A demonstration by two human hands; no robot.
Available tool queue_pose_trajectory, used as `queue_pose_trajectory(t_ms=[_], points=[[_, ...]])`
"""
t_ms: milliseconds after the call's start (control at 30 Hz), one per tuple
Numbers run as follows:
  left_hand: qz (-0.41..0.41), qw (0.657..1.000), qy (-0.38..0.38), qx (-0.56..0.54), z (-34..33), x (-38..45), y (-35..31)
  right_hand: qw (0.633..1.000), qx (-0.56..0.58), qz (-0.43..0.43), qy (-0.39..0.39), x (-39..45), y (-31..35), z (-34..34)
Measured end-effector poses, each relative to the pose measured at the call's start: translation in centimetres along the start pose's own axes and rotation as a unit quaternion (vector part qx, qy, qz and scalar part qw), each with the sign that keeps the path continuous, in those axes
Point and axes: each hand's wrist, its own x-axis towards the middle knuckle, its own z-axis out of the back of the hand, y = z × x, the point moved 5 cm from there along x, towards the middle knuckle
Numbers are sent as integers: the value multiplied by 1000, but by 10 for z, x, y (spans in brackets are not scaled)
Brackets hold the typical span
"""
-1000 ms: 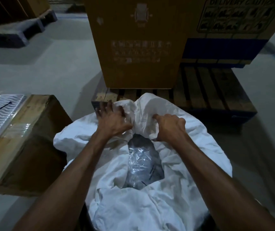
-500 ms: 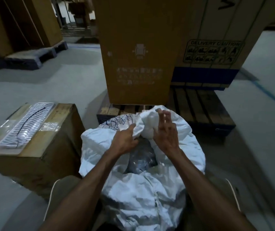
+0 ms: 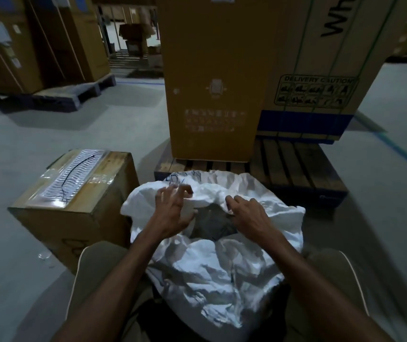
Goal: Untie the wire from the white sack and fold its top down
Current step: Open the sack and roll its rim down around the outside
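A crumpled white sack (image 3: 217,275) stands between my knees, its mouth open on a grey plastic liner (image 3: 213,222). Its top edge is rolled outward, and blue print shows on the far rim. My left hand (image 3: 172,209) hovers over the left side of the mouth with fingers spread and curled, gripping nothing I can see. My right hand (image 3: 249,213) rests on the right rim, fingers curled over the fabric edge; whether it grips the fabric is unclear. A thin black wire (image 3: 74,170) lies on a clear plastic tray on the box to my left.
A low cardboard box (image 3: 74,218) sits at my left, touching the sack. A wooden pallet (image 3: 296,169) with tall cartons (image 3: 212,77) stands just beyond the sack. More pallets with cartons are at the far left. Grey concrete floor lies all around.
Both hands let go of the bunched far top and moved apart to the sides of the mouth. The top fabric now lies lower and spread outward. The camera tilted up.
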Motion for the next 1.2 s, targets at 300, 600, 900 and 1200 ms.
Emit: queue_pose_trajectory(t_ms=[300,600,900,1200], points=[[47,991,123,16,-33,-29,-38,995,-27,97,11,-59,45,18],[-70,991,-102,-59,23,-98,-60,990,79,-7,-117,-136,38,47],[-28,979,-86,-182,12,-89,-32,968,207,-120,-74,-118,1,3],[-88,993,-1,81,-22,-108,-47,943,268,-176,-94,-127,-3,-7]])
